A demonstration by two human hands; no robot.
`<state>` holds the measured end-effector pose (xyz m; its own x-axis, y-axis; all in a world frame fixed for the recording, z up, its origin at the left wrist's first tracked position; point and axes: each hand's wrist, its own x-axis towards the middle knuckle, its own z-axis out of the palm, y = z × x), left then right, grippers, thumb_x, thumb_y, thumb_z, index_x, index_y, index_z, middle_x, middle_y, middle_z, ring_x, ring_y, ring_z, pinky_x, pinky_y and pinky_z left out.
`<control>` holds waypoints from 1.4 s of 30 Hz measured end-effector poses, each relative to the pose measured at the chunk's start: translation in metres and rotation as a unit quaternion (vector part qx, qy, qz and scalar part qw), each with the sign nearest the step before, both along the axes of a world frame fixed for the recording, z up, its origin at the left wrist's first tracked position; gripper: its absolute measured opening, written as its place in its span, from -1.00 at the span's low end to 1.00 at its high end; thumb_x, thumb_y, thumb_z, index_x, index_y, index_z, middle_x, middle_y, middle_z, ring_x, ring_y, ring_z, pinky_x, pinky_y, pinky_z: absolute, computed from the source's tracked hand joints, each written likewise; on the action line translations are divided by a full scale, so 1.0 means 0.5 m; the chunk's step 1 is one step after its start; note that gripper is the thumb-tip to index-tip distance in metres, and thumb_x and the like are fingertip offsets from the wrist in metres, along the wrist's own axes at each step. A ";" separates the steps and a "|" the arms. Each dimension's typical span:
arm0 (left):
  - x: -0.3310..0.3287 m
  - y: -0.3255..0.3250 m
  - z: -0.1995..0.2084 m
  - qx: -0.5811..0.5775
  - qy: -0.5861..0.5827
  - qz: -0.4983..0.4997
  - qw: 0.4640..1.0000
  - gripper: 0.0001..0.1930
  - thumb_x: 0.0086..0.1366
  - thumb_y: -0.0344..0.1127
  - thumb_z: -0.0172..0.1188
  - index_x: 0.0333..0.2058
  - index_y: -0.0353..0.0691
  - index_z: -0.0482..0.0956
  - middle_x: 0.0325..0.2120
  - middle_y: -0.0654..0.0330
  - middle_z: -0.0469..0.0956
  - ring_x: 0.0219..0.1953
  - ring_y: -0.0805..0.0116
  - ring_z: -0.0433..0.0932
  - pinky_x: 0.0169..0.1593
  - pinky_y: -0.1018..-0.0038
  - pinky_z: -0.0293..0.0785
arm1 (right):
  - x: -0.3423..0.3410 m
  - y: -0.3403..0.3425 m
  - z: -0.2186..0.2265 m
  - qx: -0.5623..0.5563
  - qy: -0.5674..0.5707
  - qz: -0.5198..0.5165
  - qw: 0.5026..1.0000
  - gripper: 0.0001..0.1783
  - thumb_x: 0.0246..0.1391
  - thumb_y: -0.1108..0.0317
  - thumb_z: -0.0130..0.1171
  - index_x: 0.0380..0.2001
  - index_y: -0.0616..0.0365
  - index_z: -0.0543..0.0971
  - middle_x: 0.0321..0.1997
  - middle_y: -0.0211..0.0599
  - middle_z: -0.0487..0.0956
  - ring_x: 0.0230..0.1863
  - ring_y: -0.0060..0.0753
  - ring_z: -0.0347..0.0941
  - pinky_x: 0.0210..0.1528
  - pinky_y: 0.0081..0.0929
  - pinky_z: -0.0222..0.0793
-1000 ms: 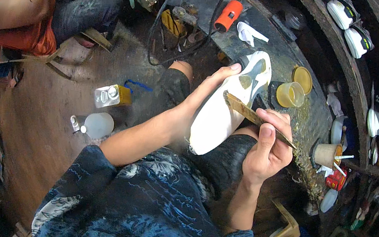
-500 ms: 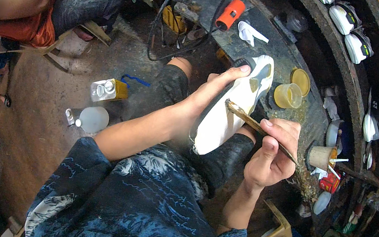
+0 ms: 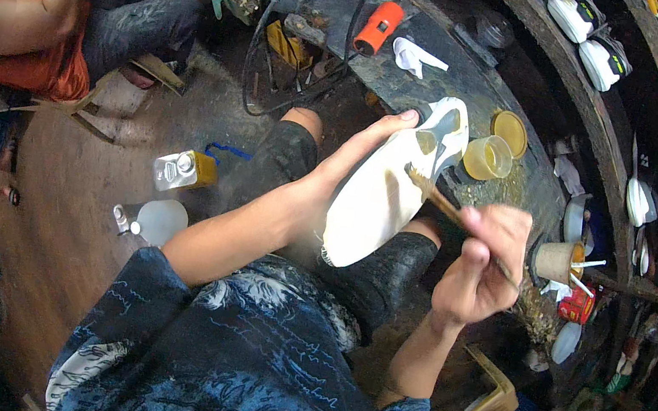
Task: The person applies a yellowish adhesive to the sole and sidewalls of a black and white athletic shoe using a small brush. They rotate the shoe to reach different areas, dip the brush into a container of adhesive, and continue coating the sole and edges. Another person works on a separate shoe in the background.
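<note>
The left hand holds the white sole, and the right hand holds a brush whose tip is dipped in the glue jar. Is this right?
Not quite. In the head view the brush tip lies on the white sole, not in the glue jar. The left hand does hold the sole and the right hand the brush.

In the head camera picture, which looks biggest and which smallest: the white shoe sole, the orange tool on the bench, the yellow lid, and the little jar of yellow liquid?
1. White shoe sole, by far the largest.
2. Orange tool.
3. Jar of yellow liquid and yellow lid: these look about alike, so no ranking. The sole is also nearer the camera, which enlarges it.
</note>
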<state>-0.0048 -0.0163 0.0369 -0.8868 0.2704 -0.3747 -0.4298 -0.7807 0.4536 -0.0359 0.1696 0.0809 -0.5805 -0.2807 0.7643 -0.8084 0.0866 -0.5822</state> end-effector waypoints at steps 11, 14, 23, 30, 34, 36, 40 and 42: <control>-0.025 -0.031 -0.063 0.139 0.030 -0.004 0.990 -0.54 0.45 0.21 0.18 -0.12 -0.09 0.68 -0.35 0.30 0.67 -0.39 0.48 0.64 -0.33 0.54 0.61 | 0.031 0.037 -0.024 -0.048 -0.073 0.126 0.988 -0.62 0.34 -0.04 0.22 -0.29 0.00 0.76 -0.33 -0.37 0.69 -0.27 -0.35 0.42 -0.11 -0.21 0.35; -0.029 -0.043 -0.058 0.120 -0.035 0.011 0.992 -0.54 0.49 0.14 0.16 -0.07 -0.17 0.70 -0.30 0.18 0.73 -0.38 0.33 0.69 -0.29 0.42 0.64 | 0.009 0.051 -0.045 -0.220 -0.188 0.087 0.953 -0.64 0.49 0.10 0.05 0.05 0.17 0.57 -0.36 -0.17 0.63 -0.35 -0.33 0.49 -0.20 -0.36 0.39; -0.011 -0.086 -0.023 0.029 -0.079 -0.083 0.993 -0.42 0.47 0.23 0.13 0.01 -0.24 0.67 -0.25 0.05 0.76 -0.40 0.14 0.76 -0.36 0.22 0.76 | -0.026 0.069 0.010 0.025 -0.156 0.083 0.984 -0.57 0.30 0.49 0.22 0.20 0.34 0.43 0.13 0.14 0.63 0.23 -0.04 0.57 0.38 -0.14 0.35; 0.004 -0.087 -0.008 0.016 -0.111 -0.130 0.985 -0.39 0.48 0.27 0.09 0.03 -0.24 0.66 -0.27 0.03 0.76 -0.38 0.09 0.77 -0.35 0.16 0.77 | -0.054 0.038 0.036 0.308 -0.022 0.095 0.946 0.19 -0.35 0.39 0.71 0.39 0.17 0.25 0.38 0.03 0.48 0.48 0.07 0.33 0.57 0.02 0.08; 0.003 -0.098 -0.018 0.050 -0.069 -0.161 0.983 -0.43 0.50 0.16 0.11 0.12 -0.27 0.60 -0.17 -0.01 0.74 -0.30 0.13 0.77 -0.18 0.22 0.77 | -0.057 0.026 0.023 0.300 -0.055 0.108 0.946 0.24 -0.42 0.53 0.66 0.40 0.15 0.18 0.37 0.01 0.43 0.39 0.01 0.46 0.50 0.04 0.20; 0.022 -0.120 -0.022 0.012 0.089 -0.201 0.976 -0.46 0.52 0.06 0.13 0.20 -0.29 0.55 -0.08 -0.03 0.72 -0.20 0.16 0.77 -0.07 0.25 0.76 | -0.054 0.030 0.017 0.250 -0.101 0.108 0.957 0.22 -0.41 0.58 0.61 0.39 0.17 0.18 0.34 0.00 0.40 0.33 0.00 0.53 0.44 0.00 0.29; 0.049 -0.152 -0.047 -0.272 0.115 -0.148 0.944 -0.46 0.51 -0.11 0.19 0.29 -0.36 0.44 0.06 -0.03 0.66 -0.01 0.18 0.71 0.07 0.29 0.67 | -0.047 0.039 0.004 0.161 -0.159 0.081 0.971 0.19 -0.42 0.64 0.52 0.39 0.21 0.18 0.29 -0.03 0.32 0.26 -0.02 0.58 0.34 -0.13 0.43; 0.073 -0.170 -0.054 -0.313 0.061 -0.114 0.941 -0.45 0.45 -0.13 0.28 0.24 -0.39 0.48 0.05 0.02 0.66 0.05 0.21 0.66 0.15 0.35 0.57 | -0.046 0.036 -0.006 0.142 -0.158 0.063 0.975 0.15 -0.37 0.63 0.50 0.39 0.19 0.20 0.28 -0.01 0.30 0.24 -0.02 0.60 0.27 -0.22 0.51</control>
<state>0.0318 -0.1011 0.0100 -0.8795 0.2187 -0.4227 -0.4682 -0.2383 0.8509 -0.0590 0.1877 0.0779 -0.7208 -0.5401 0.4344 -0.6080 0.1918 -0.7704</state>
